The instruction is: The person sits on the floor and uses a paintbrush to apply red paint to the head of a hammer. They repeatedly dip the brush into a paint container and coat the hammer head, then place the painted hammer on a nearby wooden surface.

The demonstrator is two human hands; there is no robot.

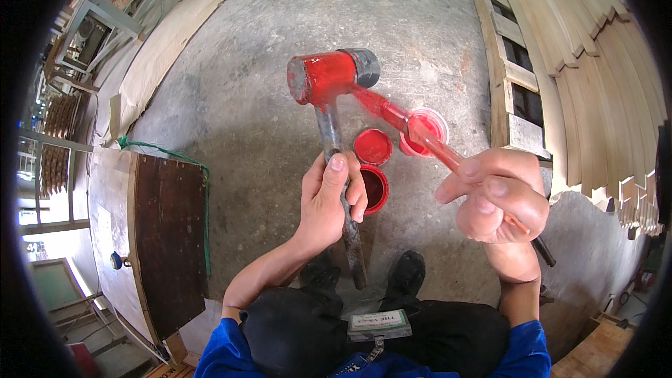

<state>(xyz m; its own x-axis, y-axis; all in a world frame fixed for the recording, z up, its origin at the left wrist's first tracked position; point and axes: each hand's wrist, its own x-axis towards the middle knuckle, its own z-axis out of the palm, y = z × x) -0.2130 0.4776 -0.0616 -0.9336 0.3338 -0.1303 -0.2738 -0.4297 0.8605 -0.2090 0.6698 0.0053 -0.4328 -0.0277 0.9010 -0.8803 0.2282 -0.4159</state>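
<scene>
My left hand (329,199) is wrapped round the dark, worn handle of a mallet (323,75), which stands upright with its head at the top. Wet-looking red paint covers most of that head; its right end is black, and its left face is greyish with red at the rim. Between the fingers of my right hand (500,196) is a slim paintbrush (437,145) with a reddish handle. Its red-coated bristles touch the underside of the mallet head near the black end. Motion blurs the brush slightly.
Below on the concrete floor stand an open red paint pot (374,189), a red lid (372,147) and a clear tub of red paint (442,126). Stacked boards (595,77) lie by a pallet (514,77) on the right. A wooden box (168,238) stands at the left.
</scene>
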